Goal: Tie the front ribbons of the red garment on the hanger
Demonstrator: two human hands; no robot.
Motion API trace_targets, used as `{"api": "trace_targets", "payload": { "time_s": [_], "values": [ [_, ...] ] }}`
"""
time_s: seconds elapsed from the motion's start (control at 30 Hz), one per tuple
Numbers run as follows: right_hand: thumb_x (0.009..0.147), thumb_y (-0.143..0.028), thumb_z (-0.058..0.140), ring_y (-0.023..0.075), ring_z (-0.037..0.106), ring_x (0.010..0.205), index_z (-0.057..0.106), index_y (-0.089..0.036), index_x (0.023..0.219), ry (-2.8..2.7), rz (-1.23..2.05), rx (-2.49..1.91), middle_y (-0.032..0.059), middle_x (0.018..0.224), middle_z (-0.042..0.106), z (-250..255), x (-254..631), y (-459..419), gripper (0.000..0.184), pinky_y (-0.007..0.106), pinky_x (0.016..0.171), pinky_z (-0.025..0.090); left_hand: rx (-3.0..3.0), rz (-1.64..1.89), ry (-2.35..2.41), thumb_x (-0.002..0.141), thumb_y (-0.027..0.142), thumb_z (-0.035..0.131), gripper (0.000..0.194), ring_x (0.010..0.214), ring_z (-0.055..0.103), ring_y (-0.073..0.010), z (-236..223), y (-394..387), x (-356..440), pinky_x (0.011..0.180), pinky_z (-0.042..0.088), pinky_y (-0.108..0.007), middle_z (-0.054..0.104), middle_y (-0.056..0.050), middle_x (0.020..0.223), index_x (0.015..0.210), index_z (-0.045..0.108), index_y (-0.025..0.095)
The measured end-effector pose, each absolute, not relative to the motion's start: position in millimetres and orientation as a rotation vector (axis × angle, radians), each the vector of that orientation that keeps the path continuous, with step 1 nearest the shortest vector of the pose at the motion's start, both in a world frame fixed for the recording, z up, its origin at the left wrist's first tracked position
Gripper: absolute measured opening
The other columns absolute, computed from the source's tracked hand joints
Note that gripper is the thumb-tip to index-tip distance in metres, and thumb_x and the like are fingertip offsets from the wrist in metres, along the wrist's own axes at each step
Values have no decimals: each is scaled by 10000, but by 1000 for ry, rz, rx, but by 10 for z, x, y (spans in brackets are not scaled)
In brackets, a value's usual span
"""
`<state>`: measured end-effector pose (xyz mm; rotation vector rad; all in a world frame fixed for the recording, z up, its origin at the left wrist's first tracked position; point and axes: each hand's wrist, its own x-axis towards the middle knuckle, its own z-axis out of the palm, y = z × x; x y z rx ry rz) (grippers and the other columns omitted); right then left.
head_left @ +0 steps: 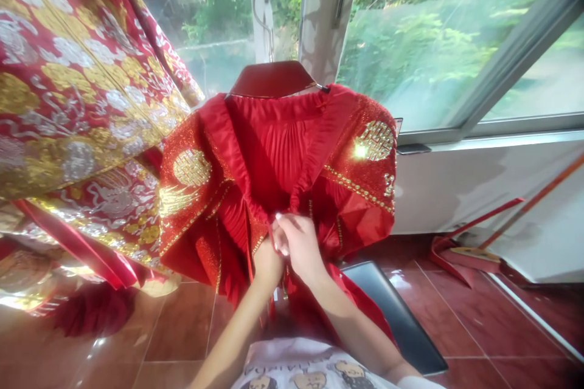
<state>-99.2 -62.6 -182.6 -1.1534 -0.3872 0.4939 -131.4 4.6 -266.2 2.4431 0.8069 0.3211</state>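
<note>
A red pleated skirt (278, 152) with gold beaded emblems hangs in front of me from a clip hanger (272, 48). Its waistband gapes downward toward me. My left hand (269, 261) and my right hand (298, 243) meet at the lower edge of that waistband. Closed fingers of the right hand pinch a thin red drawstring (272, 228) near the gathered edge. The left hand is curled just below, partly covered by the right, and what it grips is hidden. A dark red panel (276, 80) sits upright behind the waistband, at the hanger.
Red garments with gold and silver embroidery (91, 91) hang at the left. Windows (410, 55) stand behind, with a dark flat object (413, 149) on the sill. A black flat board (396, 310) lies on the tiled floor, with a broom (479, 255) and red dustpan (449, 261) at right.
</note>
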Motion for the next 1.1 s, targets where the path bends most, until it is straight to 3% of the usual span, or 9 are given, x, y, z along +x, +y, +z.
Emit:
{"api": "trace_targets", "payload": {
  "time_s": [0.13,0.27,0.43,0.6,0.8,0.93,1.03,1.1],
  "values": [
    [859,-427,502,60,402,353,516,-160,538,-531,354,-1312,-30,381,465,-1875,-1033,-748,417,186,417,331,2345,358,644,886,170,429,245,610,596,-171,-2631,91,-1392,550,371,-229,648,-55,674,763,641,153],
    [893,-392,507,85,502,437,560,-162,575,-584,-14,-1502,-9,464,543,-1880,-1064,-882,396,197,484,400,2119,483,447,939,331,399,310,674,605,-175,-2633,178,-1423,631,416,-245,661,-51,734,839,633,154],
    [815,-373,641,109,556,564,639,-165,873,-469,-402,-1614,-5,661,619,-2005,-894,-859,216,215,573,454,2061,519,442,954,442,382,392,723,605,-187,-2731,200,-1396,672,418,-263,664,-66,793,908,631,142],
    [852,-405,596,130,575,642,621,-171,819,-560,-303,-1699,26,733,647,-2182,-717,-771,238,237,640,460,1996,544,402,964,476,370,451,711,598,-185,-2759,144,-1415,682,425,-271,660,-69,773,862,635,125],
    [887,-484,508,94,500,439,557,-170,645,-592,23,-1524,4,525,569,-2315,-734,-815,400,198,465,405,1772,660,321,912,356,459,330,821,634,-197,-2619,144,-1509,756,474,-283,699,-83,924,1011,666,120],
    [895,-516,476,84,454,444,524,-170,620,-585,80,-1513,-14,491,498,-2387,-726,-856,445,189,447,361,1501,771,417,890,382,430,403,949,638,-239,-2506,114,-1567,841,498,-337,693,-132,1042,1043,661,91],
    [890,-528,481,77,406,448,503,-170,608,-571,88,-1547,-32,479,436,-2420,-737,-866,456,194,460,340,1527,748,445,920,473,418,465,900,640,-225,-2401,66,-1556,828,500,-325,695,-137,991,1007,659,85],
    [882,-534,492,75,383,451,506,-170,620,-553,101,-1561,-41,483,412,-2427,-763,-864,449,198,461,327,1633,719,451,895,479,497,415,790,634,-192,-2347,41,-1513,746,497,-279,694,-99,881,962,654,100]
  ]
}}
